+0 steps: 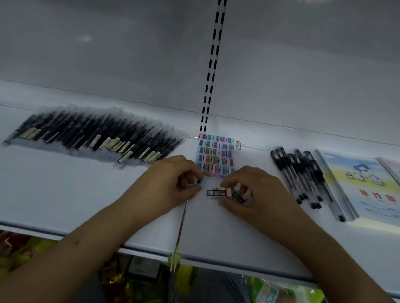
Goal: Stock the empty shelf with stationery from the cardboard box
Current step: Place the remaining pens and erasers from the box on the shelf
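**Erasers going down in front of the sharpeners**

Head view: on the shelf [62,197], one eraser [216,193] lies flat, long axis left-right, just left of the right hand [251,198], whose grip pinches more erasers [239,195]. The left hand [172,185] (fingers curled) pinches something small I can't identify. The sharpener block [215,154] sits just behind. The right hand is nearer.

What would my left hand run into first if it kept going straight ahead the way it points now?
Most likely the block of small pastel sharpeners. The left hand points up and to the right, with its fingertips just short of the block's near edge. Depth is hard to judge here.
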A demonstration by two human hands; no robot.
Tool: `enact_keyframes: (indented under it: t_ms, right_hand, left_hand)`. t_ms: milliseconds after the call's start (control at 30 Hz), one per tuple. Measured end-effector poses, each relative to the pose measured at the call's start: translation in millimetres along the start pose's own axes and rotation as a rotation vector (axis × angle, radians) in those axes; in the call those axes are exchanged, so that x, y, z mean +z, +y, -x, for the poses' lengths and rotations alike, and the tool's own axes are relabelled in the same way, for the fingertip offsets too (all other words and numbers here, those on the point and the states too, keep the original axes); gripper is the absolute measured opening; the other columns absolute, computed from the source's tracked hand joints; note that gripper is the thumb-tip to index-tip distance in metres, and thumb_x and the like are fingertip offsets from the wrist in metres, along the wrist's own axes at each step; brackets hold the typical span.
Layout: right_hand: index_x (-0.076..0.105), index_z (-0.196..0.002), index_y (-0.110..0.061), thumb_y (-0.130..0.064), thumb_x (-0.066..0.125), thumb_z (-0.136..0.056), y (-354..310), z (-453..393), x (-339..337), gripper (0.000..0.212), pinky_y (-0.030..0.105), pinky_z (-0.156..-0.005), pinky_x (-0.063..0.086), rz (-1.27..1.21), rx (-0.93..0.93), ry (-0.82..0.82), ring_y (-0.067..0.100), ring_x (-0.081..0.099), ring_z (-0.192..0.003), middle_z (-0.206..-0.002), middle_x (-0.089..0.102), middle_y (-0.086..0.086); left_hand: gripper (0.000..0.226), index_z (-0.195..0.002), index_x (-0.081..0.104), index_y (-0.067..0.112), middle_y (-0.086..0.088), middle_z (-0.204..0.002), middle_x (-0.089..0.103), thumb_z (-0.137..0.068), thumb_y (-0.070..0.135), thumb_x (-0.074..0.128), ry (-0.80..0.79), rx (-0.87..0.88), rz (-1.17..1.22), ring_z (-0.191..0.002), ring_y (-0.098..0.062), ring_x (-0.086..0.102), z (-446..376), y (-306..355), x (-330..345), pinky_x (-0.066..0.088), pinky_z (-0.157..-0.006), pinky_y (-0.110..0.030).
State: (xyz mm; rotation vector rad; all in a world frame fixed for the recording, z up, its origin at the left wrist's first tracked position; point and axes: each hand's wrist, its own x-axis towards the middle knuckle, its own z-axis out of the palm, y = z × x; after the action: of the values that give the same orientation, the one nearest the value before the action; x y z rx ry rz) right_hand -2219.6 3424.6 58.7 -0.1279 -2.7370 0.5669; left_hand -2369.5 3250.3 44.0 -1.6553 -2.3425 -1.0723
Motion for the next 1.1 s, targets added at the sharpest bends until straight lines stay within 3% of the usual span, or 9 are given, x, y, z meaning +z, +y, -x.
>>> enact_keyframes:
  t_ms: [233, 333, 433, 567, 667, 767, 933, 1100]
  right_hand:
    - [0.069, -0.098, -0.025, -0.023, 0.078, -0.081, 5, 6, -13, 0.02, 0.005, -0.071, 0.041, -0.063, 0.022, 0.117, 0.0, 0.055, -0.081, -0.092, 0.061, -0.012]
    - [0.071, -0.097, -0.026, -0.017, 0.079, -0.079, 16, 16, -33, 0.022, 0.012, -0.071, 0.048, -0.027, 0.051, 0.099, 0.003, 0.06, -0.081, -0.09, 0.061, -0.013]
    - [0.071, -0.098, -0.029, -0.014, 0.079, -0.079, 26, 27, -48, 0.025, 0.014, -0.07, 0.05, -0.036, 0.072, 0.042, 0.002, 0.062, -0.08, -0.091, 0.06, -0.018]
    - [0.073, -0.1, -0.025, -0.013, 0.078, -0.08, 28, 37, -49, 0.024, 0.015, -0.069, 0.051, -0.017, 0.039, 0.024, 0.003, 0.062, -0.078, -0.091, 0.06, -0.016]
    - [0.073, -0.099, -0.023, -0.016, 0.081, -0.078, 24, 41, -47, 0.024, 0.014, -0.071, 0.051, -0.025, 0.021, 0.01, 0.004, 0.062, -0.075, -0.089, 0.061, -0.01]
    - [0.072, -0.096, -0.025, -0.023, 0.081, -0.077, 20, 43, -46, 0.02, 0.012, -0.067, 0.048, 0.012, 0.069, 0.039, 0.003, 0.061, -0.072, -0.088, 0.063, -0.009]
    - [0.072, -0.097, -0.024, -0.016, 0.075, -0.083, 13, 48, -37, 0.016, 0.004, -0.07, 0.043, -0.004, 0.106, 0.039, -0.002, 0.06, -0.075, -0.09, 0.065, -0.011]
    - [0.066, -0.116, -0.019, -0.009, 0.07, -0.087, 7, 43, -23, 0.031, 0.012, -0.082, 0.051, -0.071, 0.086, 0.09, 0.003, 0.063, -0.086, -0.1, 0.066, -0.009]
  left_hand:
    - [0.029, -0.11, 0.068, 0.021, 0.011, -0.091, 0.053, -0.082, 0.021, 0.078, 0.013, 0.068, 0.018, -0.08, -0.006, 0.054, 1, 17, -7, 0.037, -0.07, -0.004]
    - [0.029, -0.113, 0.069, 0.021, 0.015, -0.095, 0.055, -0.085, 0.02, 0.076, -0.04, 0.09, 0.059, -0.081, -0.001, 0.055, -4, 31, -2, 0.038, -0.072, -0.003]
    - [0.038, -0.124, 0.063, 0.027, 0.021, -0.106, 0.05, -0.087, 0.031, 0.073, -0.145, 0.081, 0.012, -0.084, 0.004, 0.053, -12, 41, 11, 0.035, -0.076, -0.001]
    - [0.043, -0.125, 0.061, 0.029, 0.014, -0.116, 0.051, -0.086, 0.047, 0.069, -0.268, 0.077, -0.044, -0.09, 0.004, 0.043, -17, 47, 29, 0.032, -0.081, -0.001]
    - [0.029, -0.11, 0.065, 0.028, 0.011, -0.108, 0.053, -0.086, 0.043, 0.071, -0.25, 0.052, -0.066, -0.089, 0.001, 0.045, -17, 50, 31, 0.035, -0.079, -0.007]
    - [0.021, -0.095, 0.063, 0.028, 0.014, -0.089, 0.053, -0.086, 0.045, 0.07, -0.225, -0.013, -0.098, -0.078, -0.002, 0.051, -14, 54, 26, 0.038, -0.068, -0.015]
    - [0.032, -0.108, 0.059, 0.038, 0.008, -0.074, 0.057, -0.081, 0.051, 0.073, -0.236, -0.106, -0.052, -0.065, -0.004, 0.052, -2, 57, 15, 0.04, -0.059, -0.014]
    - [0.058, -0.127, 0.058, 0.036, 0.014, -0.09, 0.058, -0.074, 0.048, 0.08, -0.396, -0.063, 0.039, -0.08, -0.001, 0.058, 1, 55, 6, 0.048, -0.07, -0.013]
